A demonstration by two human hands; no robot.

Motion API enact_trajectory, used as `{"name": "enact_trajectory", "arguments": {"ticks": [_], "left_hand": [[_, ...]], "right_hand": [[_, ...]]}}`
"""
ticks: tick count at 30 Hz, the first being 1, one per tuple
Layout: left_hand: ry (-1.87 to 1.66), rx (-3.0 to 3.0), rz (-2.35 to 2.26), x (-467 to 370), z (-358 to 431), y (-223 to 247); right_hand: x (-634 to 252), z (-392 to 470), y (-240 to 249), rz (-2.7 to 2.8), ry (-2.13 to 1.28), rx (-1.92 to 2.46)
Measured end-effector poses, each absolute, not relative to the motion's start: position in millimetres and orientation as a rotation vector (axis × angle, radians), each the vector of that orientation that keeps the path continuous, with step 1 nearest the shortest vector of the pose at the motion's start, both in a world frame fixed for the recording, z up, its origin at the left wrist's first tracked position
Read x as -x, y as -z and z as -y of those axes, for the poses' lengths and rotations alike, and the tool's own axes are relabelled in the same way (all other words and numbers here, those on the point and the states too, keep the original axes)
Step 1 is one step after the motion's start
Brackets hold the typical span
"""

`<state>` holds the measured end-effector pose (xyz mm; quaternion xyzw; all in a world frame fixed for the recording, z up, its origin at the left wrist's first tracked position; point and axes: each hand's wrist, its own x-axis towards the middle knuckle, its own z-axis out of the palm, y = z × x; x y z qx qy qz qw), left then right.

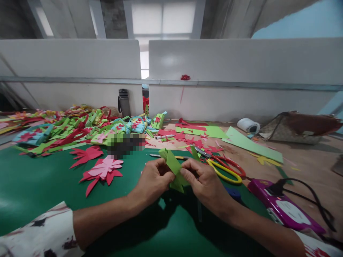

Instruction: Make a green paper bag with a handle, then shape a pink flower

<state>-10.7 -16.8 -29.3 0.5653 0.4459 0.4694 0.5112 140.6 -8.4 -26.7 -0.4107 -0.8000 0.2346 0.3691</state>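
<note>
A folded strip of light green paper is held up over the green mat. My left hand pinches its left side between thumb and fingers. On the opposite side, my right hand grips the same paper, its thumb and fingertips pressed together. Behind the hands lie a thin knife and scissors with red and yellow handles. Pink and red paper flowers rest on the mat to the left of my left hand.
Colourful paper pieces are heaped at the back left beside a dark bottle. Green sheets, a white roll, a handbag and a purple power strip with a black cable occupy the right side.
</note>
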Motion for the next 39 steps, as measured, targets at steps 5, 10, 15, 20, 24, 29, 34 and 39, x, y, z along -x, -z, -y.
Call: {"name": "enact_trajectory", "arguments": {"ticks": [5,10,15,20,24,29,34,39], "left_hand": [[-1.115,-1.43,-1.167,13,16,30],[-1.431,-1.579,-1.295,34,12,17],[-1.059,-1.59,-1.154,51,6,8],[-0.975,-1.209,-1.106,50,6,21],[-1.089,-0.973,-1.186,51,5,29],[-1.084,-0.966,-1.191,51,7,35],[-1.065,-1.032,-1.2,46,12,40],[-1.061,-1.053,-1.182,42,16,40]], "right_hand": [[-144,10,26,2.066,-0.567,1.051],[-149,5,22,2.029,-0.527,1.054],[-152,-2,15,2.174,-0.571,1.016],[-156,-6,11,2.09,-0.37,1.065],[-161,-3,8,2.033,-0.072,1.02],[-154,10,20,2.348,0.229,0.879],[-144,23,31,2.508,0.709,0.892],[-140,27,36,2.437,0.996,0.861]]}}
